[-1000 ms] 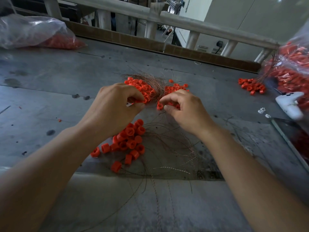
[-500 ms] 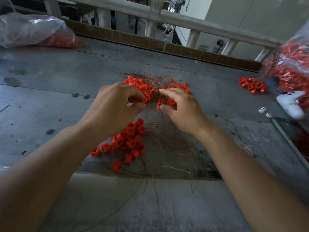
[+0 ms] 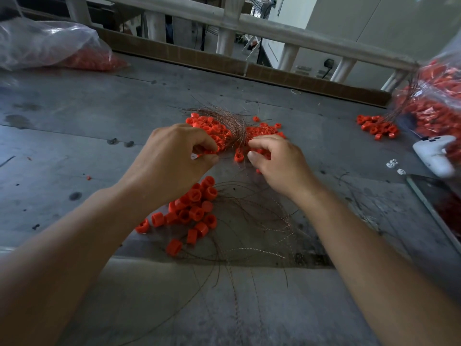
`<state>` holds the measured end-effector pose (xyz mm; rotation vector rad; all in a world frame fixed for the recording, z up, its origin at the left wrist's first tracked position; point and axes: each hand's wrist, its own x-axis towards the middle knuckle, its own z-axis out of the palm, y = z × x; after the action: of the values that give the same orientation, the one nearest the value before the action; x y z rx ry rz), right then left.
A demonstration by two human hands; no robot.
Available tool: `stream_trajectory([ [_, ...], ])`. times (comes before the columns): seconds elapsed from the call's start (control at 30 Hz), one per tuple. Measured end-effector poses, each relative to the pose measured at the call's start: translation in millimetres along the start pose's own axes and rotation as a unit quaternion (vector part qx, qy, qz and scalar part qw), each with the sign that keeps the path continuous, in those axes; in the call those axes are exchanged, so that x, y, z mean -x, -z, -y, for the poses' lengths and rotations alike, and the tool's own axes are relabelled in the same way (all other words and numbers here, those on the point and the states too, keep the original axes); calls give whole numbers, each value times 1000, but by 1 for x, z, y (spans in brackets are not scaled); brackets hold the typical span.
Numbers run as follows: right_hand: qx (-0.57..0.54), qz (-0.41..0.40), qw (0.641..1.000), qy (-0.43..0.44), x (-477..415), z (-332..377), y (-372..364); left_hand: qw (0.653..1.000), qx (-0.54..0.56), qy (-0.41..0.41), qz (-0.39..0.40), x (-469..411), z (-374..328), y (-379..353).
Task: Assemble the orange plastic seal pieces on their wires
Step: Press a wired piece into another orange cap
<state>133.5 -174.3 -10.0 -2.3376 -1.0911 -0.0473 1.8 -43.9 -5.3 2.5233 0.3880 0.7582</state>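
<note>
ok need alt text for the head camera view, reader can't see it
Seen from above, a person's left hand pinches an orange seal piece while the right hand, fingers curled, touches a heap of orange pieces and thin wires on a grey table. More loose pieces lie nearer, and a clear bag of them sits far left.

Your left forearm (image 3: pixel 74 233) and right forearm (image 3: pixel 374 245) reach in from the lower corners and draw together, the hands side by side but apart, backs up. Your left hand (image 3: pixel 174 156) has its fingers curled, thumb and forefinger pinching a small orange piece (image 3: pixel 208 152). Your right hand (image 3: pixel 277 163) arches with fingers bent downward and the thumb slightly off the forefinger; whether it holds anything cannot be told.
</note>
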Motion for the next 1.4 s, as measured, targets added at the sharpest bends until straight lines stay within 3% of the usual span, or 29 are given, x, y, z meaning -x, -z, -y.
stream_trajectory([
  [0.23,-45,-43,998,-8,2,0,5,1000,-5,-5,0,1,0,-1],
  [0.47,-48,-35,998,-12,2,-3,5,1000,-1,-9,0,1,1,-1],
  [0.67,-52,24,998,-8,2,1,1,1000,-2,-9,2,1,1,-2],
  [0.97,-122,-22,992,12,5,6,4,1000,-5,-6,3,1,0,-2],
  [1.27,-45,63,996,48,2,6,-2,1000,-15,-6,5,1,-1,-2],
  [1.4,-125,14,990,62,3,8,0,1000,-12,-3,7,2,0,-2],
])
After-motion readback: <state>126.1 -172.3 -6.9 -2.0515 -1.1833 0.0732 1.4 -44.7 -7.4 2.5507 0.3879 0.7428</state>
